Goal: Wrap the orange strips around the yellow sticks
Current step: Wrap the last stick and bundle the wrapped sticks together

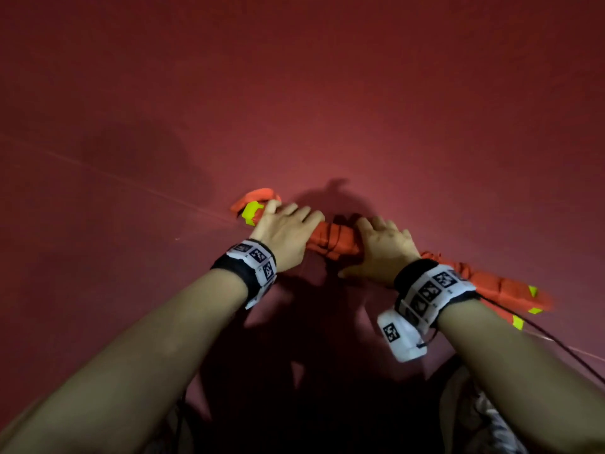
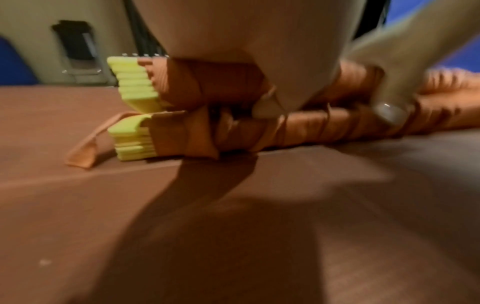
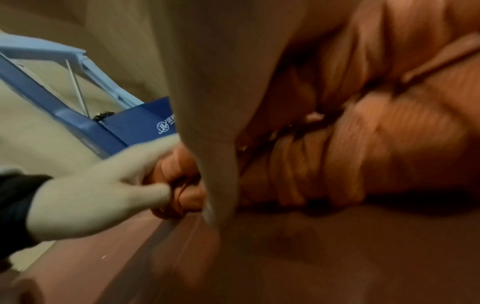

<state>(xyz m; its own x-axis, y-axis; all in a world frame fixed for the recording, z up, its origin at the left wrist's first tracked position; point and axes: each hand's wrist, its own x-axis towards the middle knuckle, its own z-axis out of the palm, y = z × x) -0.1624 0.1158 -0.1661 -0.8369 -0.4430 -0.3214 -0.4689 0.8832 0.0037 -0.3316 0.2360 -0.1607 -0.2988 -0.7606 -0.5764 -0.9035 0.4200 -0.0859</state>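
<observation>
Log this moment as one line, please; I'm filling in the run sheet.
left hand: grips wrapped bundle | right hand: grips bundle | yellow sticks: ends exposed | loose strip end: on red mat

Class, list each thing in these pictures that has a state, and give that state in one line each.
yellow sticks: bundled, lying on the table, ends bare.
orange strips: wound around the sticks; one loose tail on the table.
left hand: grips the bundle.
right hand: grips the bundle.

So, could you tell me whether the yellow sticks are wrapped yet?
Mostly wrapped: orange strips cover the yellow sticks except their bare ends.
</observation>
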